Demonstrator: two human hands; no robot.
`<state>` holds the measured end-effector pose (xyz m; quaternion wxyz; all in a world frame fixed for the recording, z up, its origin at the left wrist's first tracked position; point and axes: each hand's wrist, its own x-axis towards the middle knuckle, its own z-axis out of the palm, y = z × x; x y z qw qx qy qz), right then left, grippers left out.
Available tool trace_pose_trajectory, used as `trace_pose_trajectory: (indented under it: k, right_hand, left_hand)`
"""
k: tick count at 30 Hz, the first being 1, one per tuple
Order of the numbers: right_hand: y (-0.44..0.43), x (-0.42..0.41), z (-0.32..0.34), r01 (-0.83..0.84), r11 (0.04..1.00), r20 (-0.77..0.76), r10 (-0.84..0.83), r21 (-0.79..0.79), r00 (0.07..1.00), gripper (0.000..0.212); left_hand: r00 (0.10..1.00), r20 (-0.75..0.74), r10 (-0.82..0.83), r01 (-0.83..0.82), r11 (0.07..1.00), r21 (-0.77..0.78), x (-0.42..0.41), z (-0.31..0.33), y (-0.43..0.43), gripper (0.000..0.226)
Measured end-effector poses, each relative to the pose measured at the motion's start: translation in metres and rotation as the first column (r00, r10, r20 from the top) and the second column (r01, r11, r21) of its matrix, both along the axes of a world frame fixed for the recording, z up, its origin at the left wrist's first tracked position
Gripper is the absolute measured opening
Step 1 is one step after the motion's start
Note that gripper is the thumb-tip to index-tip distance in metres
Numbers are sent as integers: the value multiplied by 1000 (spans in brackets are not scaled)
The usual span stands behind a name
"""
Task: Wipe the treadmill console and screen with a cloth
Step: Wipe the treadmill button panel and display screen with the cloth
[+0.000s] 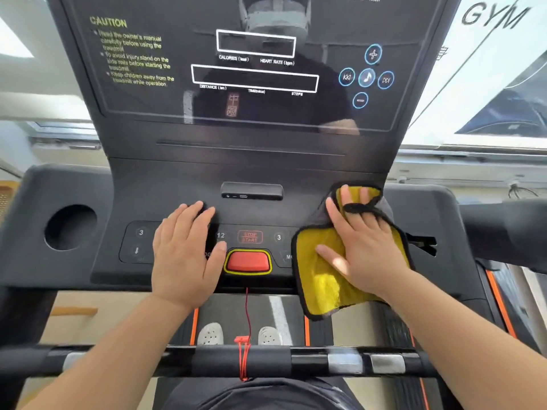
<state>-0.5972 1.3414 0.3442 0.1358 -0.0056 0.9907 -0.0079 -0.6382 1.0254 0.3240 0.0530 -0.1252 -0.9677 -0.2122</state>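
The yellow microfibre cloth w/ black trim (322,270) is pressed flat at the right end of the black treadmill console (165,179) by the right hand (359,241), fingers spread, nothing pinched. Its long axis runs front-to-back, the far end pointing toward the dark glossy screen (251,69); the near end overhangs the console's front edge. The left hand (185,253) lies flat and empty over the keypad. Risks, as judged: keys or the red oval safety button (248,261) could be pressed accidentally; the overhanging cloth could slip off.
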Motion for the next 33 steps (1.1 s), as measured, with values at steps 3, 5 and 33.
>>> trace_pose_trajectory:
  k: [3, 5, 33]
  right_hand:
    - [-34, -19, 0, 68, 998, -20, -68, 9, 997, 101]
    - [-57, -16, 0, -43, 999, -58, 41, -33, 997, 99]
    - [-164, -91, 5, -461, 884, -161, 445, -78, 881, 82]
  left_hand:
    - [1000, 15, -6, 7, 1000, -4, 0, 1, 1, 63]
    - [1000, 21, -13, 13, 1000, -15, 0, 2, 1, 62]
    - [998, 34, 56, -50, 986, -158, -17, 6, -71, 65]
